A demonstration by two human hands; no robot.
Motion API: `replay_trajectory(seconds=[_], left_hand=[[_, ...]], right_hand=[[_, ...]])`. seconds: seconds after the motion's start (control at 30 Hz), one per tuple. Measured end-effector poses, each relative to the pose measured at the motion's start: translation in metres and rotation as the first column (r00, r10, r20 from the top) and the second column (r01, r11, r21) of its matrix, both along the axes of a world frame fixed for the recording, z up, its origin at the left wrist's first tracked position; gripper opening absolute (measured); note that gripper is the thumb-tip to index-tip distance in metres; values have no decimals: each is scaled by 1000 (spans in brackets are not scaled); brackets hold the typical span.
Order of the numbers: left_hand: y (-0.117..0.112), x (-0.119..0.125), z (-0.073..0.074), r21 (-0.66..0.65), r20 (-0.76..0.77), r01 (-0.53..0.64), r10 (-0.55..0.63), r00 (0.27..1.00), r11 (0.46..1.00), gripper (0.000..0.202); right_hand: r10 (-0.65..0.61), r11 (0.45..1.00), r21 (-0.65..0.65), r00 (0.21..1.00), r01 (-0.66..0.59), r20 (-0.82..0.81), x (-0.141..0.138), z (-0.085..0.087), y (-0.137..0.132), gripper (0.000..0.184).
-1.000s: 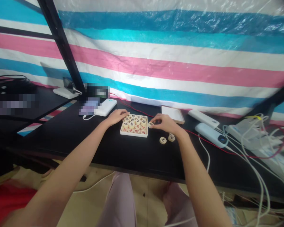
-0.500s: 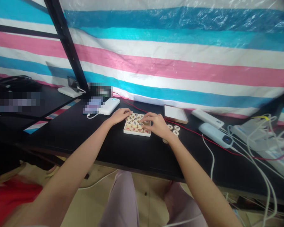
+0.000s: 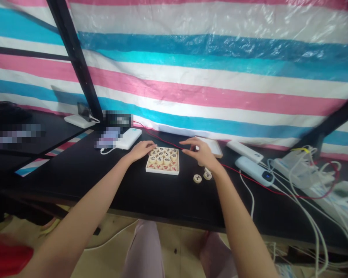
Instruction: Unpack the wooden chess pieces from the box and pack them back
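A shallow white box (image 3: 162,171) sits on the black table, filled with round xiangqi pieces (image 3: 159,159); the front row has red characters, those behind have black ones. My left hand (image 3: 140,150) is at the box's back left corner, its fingers bent over the edge there; the thumb is hard to see. To the right of the box, my right hand (image 3: 202,152) hovers with thumb and forefinger spread and nothing between them. Loose pieces lie below that hand, among them one black-marked piece (image 3: 197,178); my wrist partly covers the others.
Behind my right hand lies a shallow lid (image 3: 216,147). White and pale blue power banks (image 3: 253,170) and tangled white cables (image 3: 310,185) occupy the right side. A phone (image 3: 108,138) and a white power bank (image 3: 130,139) lie to the left. A red cable (image 3: 159,137) crosses the back.
My right hand has moved off the box to the right, and its fingers are spread. A piece now shows in the box's right part. My left hand stays at the corner; the view has tilted up.
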State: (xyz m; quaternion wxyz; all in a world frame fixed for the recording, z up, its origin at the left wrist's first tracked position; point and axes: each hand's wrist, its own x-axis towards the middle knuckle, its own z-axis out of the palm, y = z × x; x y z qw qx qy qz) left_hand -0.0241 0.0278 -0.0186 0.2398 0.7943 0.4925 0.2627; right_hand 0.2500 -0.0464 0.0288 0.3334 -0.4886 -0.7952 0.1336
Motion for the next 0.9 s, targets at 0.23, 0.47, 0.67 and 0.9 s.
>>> replay_trajectory(seconds=[0.23,0.47,0.67,0.9], left_hand=[[0,0,1,-1,-7,-15,15,1000,1000,45],[-1,1,2,-12,-12,-25,25,1000,1000,44],[-1,1,1,-2,-13,-14,14,1000,1000,44],[0,1,-1,5,-15,-15,15,1000,1000,44]], right_hand=[[-150,911,-280,878,301,455,48,-7,0,52],[-118,973,-161,953,168,279,13,-6,0,23],[80,993,-90,990,-70,113,-21,-3,-9,27],[58,998,-15,975,-56,213,-37,-9,-13,15]])
